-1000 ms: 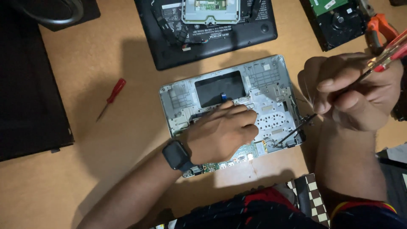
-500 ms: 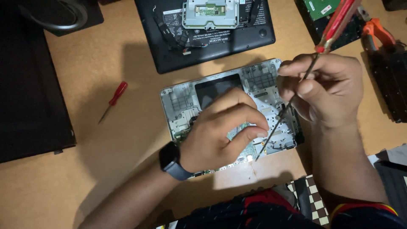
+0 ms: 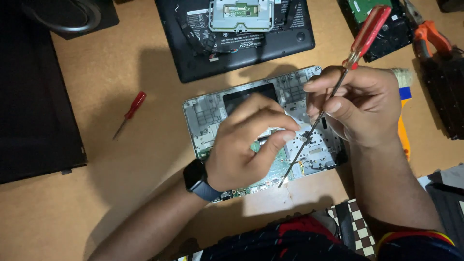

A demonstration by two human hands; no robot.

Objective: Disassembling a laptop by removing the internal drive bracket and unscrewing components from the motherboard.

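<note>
— What stage is the work at?

— It looks like screw work on an opened laptop shell (image 3: 212, 113). The right hand (image 3: 360, 104) pinches a long screwdriver (image 3: 333, 92) with a clear red handle, fingers closed narrow around the shaft just below the handle. The shaft slants down and to the left, and its tip sits at the near edge of the shell, just beside the green circuit board (image 3: 275, 166).

— And the left hand?

— The left hand (image 3: 249, 142) is arched over the middle of the shell, thumb and fingertips drawn close together as if nipping something small. I cannot tell whether anything is between them.

— What would the next move call for?

— My judgement: keeping the tip seated square in the screw head, with light downward pressure while turning, and the shell steadied so it does not slide. A slip could scratch the board.

— How does the shell look, and where is it?

— Silver-grey, lying flat on the tan table (image 3: 121, 183) straight in front of the person, inside up. It shows a dark rectangular patch near the far edge, a perforated metal plate on the right and the board along the near side.

— Anything else nearby?

— A small red screwdriver (image 3: 129, 112) lies well apart to the left, a black laptop base (image 3: 290, 41) sits just beyond the shell, and orange pliers (image 3: 430, 36) lie at the far right.
</note>
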